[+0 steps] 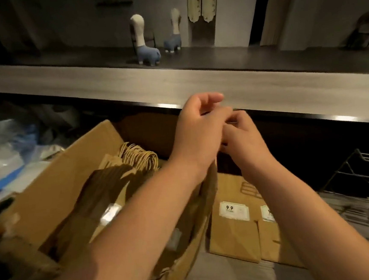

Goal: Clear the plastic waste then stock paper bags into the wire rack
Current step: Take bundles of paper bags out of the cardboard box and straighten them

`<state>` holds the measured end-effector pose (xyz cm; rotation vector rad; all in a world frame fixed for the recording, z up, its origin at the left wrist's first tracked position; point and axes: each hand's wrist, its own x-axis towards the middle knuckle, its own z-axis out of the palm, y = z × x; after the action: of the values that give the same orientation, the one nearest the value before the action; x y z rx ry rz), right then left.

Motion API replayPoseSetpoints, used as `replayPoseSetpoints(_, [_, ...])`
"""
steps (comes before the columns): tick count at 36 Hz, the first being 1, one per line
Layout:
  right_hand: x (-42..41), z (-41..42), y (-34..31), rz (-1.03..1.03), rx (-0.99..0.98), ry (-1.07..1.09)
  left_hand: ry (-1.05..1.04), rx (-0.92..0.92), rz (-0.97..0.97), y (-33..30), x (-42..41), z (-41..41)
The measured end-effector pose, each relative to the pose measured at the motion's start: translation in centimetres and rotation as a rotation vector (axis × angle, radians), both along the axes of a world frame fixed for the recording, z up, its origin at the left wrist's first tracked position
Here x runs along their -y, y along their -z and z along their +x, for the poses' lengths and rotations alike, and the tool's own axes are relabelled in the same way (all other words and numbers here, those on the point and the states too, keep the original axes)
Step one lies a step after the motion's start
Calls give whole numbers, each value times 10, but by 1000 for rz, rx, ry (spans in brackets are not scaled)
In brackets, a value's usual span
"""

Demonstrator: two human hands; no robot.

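Cardboard box (56, 186) of paper bags (136, 158)

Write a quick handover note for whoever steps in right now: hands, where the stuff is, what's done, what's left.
Left hand and right hand: raised together over the box, fingers curled, pinching something too small and blurred to name.
Paper bags: a bundle in the open box, handles up; more flat bags lie right of it.
Wire rack: far right, no paper bags visible in it.
Plastic waste: piled left of the box.
Left to do: clear any remaining plastic, stock the rack.
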<state>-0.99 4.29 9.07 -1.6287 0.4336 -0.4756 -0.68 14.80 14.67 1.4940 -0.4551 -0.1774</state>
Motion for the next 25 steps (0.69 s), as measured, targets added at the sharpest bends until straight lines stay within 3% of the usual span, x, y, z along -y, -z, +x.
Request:
replayPoseSetpoints(3, [-33, 27, 0, -68, -50, -82, 42, -87, 128, 2, -46, 38])
replayPoseSetpoints(9, [-97, 67, 4, -205, -198, -256, 30, -123, 663, 34, -131, 111])
replayPoseSetpoints(14, [-158, 103, 30, -527, -312, -442, 12, -185, 968, 68, -193, 152])
replayPoseSetpoints(19, [-188, 118, 67, -1306, -406, -524, -244, -199, 963, 120, -218, 163])
replayPoseSetpoints(25, [-175, 117, 94, -1484, -371, -669, -163, -192, 836, 132, -224, 171])
